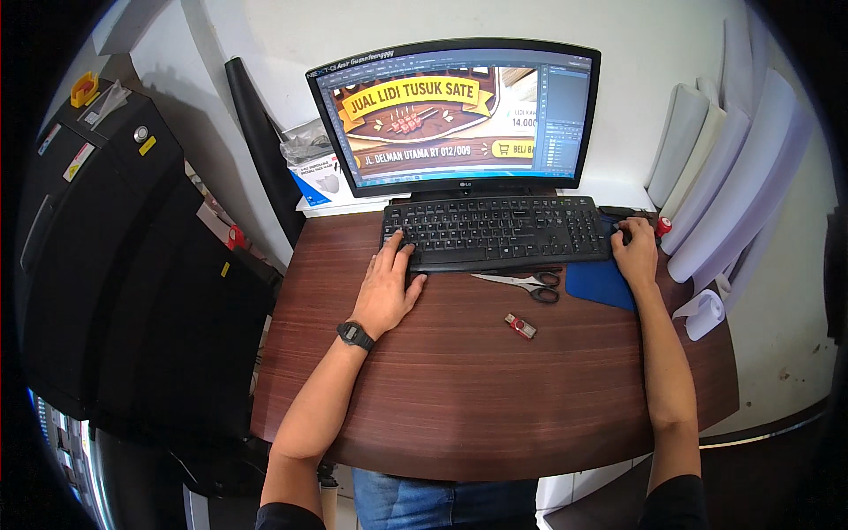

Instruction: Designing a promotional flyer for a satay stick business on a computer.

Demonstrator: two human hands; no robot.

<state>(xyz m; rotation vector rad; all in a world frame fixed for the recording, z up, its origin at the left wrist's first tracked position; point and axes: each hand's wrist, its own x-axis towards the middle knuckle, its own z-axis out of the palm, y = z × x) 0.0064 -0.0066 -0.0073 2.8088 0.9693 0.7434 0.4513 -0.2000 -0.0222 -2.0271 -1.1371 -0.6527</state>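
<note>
My left hand (389,287) rests on the lower left corner of a black keyboard (499,231), fingers spread over the keys, with a black watch (355,335) on its wrist. My right hand (636,252) is closed over a dark computer mouse (624,231) on a blue mouse pad (596,283) at the keyboard's right end. A black monitor (459,119) stands behind the keyboard and shows a design program with a yellow banner graphic.
Scissors (521,283) and a small red flash drive (520,326) lie on the brown wooden desk (459,389). White paper rolls (733,185) lean at the right. A large black machine (124,265) stands at the left. A box (320,177) sits behind the monitor.
</note>
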